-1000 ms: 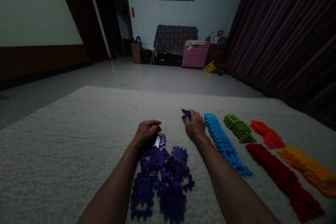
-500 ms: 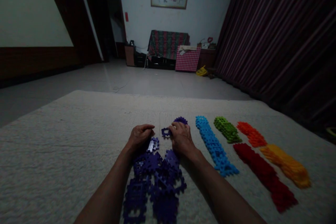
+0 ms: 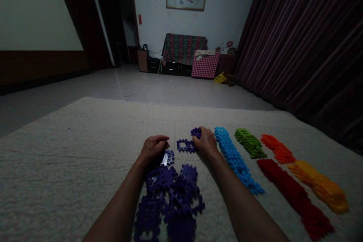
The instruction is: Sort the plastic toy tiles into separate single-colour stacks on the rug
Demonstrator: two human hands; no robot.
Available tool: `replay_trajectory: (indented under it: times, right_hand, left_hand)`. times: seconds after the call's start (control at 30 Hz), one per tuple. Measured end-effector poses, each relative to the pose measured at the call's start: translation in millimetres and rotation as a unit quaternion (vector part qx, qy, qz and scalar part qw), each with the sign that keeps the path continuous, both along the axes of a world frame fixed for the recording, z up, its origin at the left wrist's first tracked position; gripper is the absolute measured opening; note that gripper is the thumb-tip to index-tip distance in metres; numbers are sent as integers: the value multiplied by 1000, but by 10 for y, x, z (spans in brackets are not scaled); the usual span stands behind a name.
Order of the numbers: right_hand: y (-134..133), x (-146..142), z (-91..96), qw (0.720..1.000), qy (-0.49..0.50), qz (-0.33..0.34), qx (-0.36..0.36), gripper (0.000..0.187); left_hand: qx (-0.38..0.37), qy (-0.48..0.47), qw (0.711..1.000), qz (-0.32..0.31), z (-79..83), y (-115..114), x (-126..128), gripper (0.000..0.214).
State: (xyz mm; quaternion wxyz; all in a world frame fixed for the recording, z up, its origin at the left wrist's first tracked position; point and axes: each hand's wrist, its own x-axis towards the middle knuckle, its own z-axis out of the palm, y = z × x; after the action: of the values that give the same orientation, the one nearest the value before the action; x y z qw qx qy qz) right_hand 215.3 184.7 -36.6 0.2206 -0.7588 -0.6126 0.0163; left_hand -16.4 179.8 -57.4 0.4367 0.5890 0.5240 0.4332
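Note:
My right hand (image 3: 205,140) pinches a purple interlocking plastic tile (image 3: 195,132) at the far end of the purple pieces. Just below its fingers, a flat purple tile with a square opening (image 3: 183,145) lies on the mat. My left hand (image 3: 154,149) is closed, fingers curled, beside a shiny purple tile (image 3: 169,157); anything inside its grasp is hidden. Between my forearms spreads a loose heap of purple notched tiles (image 3: 181,196), some overlapping.
To the right lie overlapping rows of tiles: blue (image 3: 235,159), green (image 3: 249,143), orange (image 3: 278,149), red (image 3: 295,196) and yellow (image 3: 319,185). All rest on a pale textured mat (image 3: 85,140). Beyond are a tiled floor, a cloth-covered cabinet (image 3: 184,49) and a dark curtain (image 3: 297,38).
My right hand has moved slightly right and now grips the far purple tile. The flat tile it covered before shows more fully. My left hand stays almost where it was.

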Motion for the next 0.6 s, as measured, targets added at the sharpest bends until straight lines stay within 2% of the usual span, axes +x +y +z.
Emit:
replay_trajectory:
  times: [0.2, 0.33, 0.4, 0.5, 0.6]
  right_hand:
    - [-5, 43, -15, 999, 7, 32, 38, 37]
    - [-88, 37, -22, 990, 33, 42, 129, 41]
    - [-216, 4, -48, 984, 35, 82, 157, 43]
    - [-427, -61, -114, 976, 24, 156, 152, 39]
    - [-461, -79, -151, 970, 44, 163, 174, 36]
  left_hand:
    - [6, 13, 1000, -1, -8, 9, -2, 35]
    - [3, 13, 1000, 1, 3, -3, 3, 37]
    - [10, 27, 1000, -1, 15, -6, 0, 39]
    - [21, 37, 999, -5, 31, -7, -4, 39]
    - [20, 33, 999, -6, 28, -2, -5, 39]
